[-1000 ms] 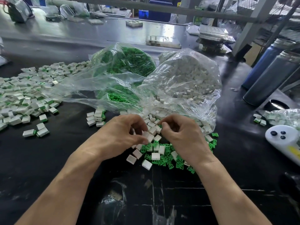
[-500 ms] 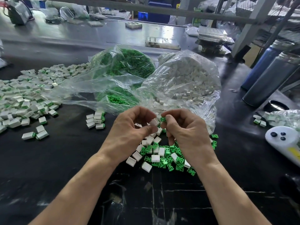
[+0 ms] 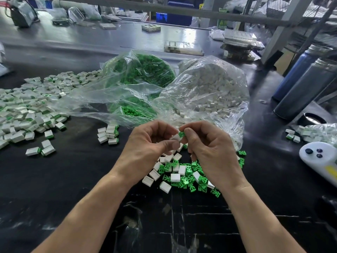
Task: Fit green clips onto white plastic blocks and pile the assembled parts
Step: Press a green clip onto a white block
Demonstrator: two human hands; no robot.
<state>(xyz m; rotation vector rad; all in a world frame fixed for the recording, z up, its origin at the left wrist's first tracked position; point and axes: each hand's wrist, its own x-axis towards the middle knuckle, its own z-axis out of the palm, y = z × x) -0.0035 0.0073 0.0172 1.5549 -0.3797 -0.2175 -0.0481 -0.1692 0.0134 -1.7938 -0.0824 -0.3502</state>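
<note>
- Far left: pile [image 3: 27, 110] of assembled parts — white blocks with green edges showing — spread over the black table [image 3: 73, 179]. Two strays [image 3: 40, 151] lie apart at its near edge.
- Small stack [image 3: 108, 134] of assembled parts sits between the pile and my hands.
- Behind: clear bag of clips [image 3: 138, 73], mouth open toward me, some green spilling at the opening.
- My left hand [image 3: 145, 150]: fingers curled, thumb and fingertips pinching a white block [image 3: 175, 138], held up off the table.
- My right hand [image 3: 209, 152]: thumb and forefinger pinching a green clip [image 3: 181, 134], the other fingers curled in. Clip touches the end of the block; whether it is seated I cannot tell.
- Below both hands: loose heap [image 3: 182, 174] of white blocks and green clips mixed on the table, partly hidden by my right hand.
- Behind right: bag of blocks [image 3: 215, 86], mouth open toward the heap.
- Right: two dark bottles [image 3: 306, 84] — lying tilted; a small bag [image 3: 317, 132] of assembled parts; a white controller [image 3: 321, 159] at the edge.
</note>
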